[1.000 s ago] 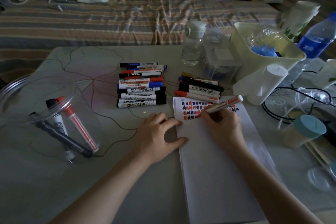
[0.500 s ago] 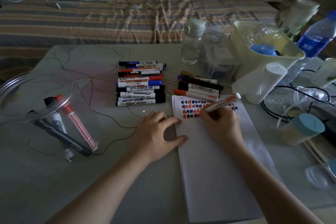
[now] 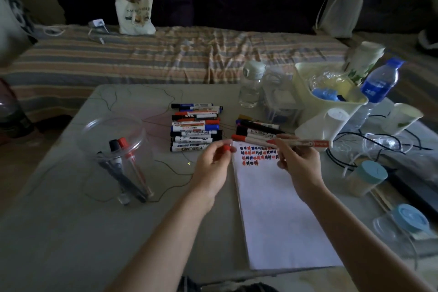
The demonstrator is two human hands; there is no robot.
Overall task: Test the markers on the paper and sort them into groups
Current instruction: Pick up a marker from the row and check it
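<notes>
I hold the red marker (image 3: 299,142) in my right hand (image 3: 297,161), above the far end of the paper (image 3: 279,206). A moment ago its tip was down on the paper and writing; now it is lifted and lies almost level in the air, with the tip pointing toward my left hand (image 3: 213,163). The left hand was pressing flat on the near-left edge of the paper before; now it is raised also, and its fingers pinch the red cap (image 3: 226,148), just beside the marker tip but not yet on it. So both hands are holding something, not resting wide.

I judge that the test of this marker is finished, since red and dark marks (image 3: 258,153) fill the far end of the paper, and the next step is to close the cap and put the marker to its group.

Outward from here: the big group of markers (image 3: 195,127) lies in a row near the middle of the surface (image 3: 71,232), a smaller group (image 3: 257,129) touches the far edge of the paper, and the clear jar (image 3: 113,140) toward the left edge holds a few more markers.
</notes>
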